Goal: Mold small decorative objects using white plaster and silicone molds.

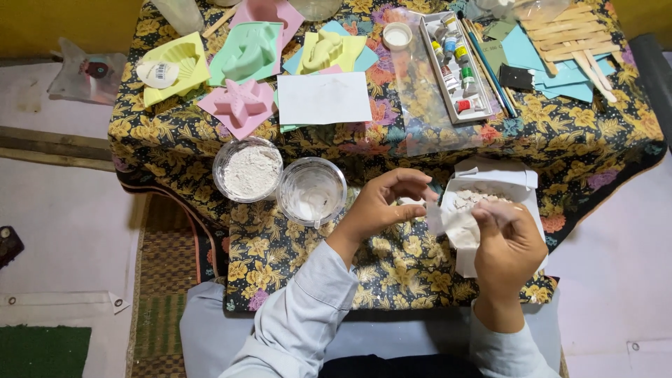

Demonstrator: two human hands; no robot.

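My right hand (509, 246) grips a crumpled white tissue (455, 225) above the open white paper box (521, 183), which holds pale broken plaster bits (470, 199). My left hand (383, 203) pinches the tissue's left edge between thumb and fingers. Both hands hover over the floral tablecloth (392, 259). To the left of my left hand stand two clear cups: one smeared with white paste (311, 191), the other full of white powder (248, 169).
Farther back lie coloured moulds: yellow shell (176, 64), green (248, 53), pink starfish (240, 103), yellow dolphin-like (326, 50). A white sheet (323, 98), a paint set tray (455, 66), wooden sticks (570, 38) and teal paper sit at the back. Floor mats lie left.
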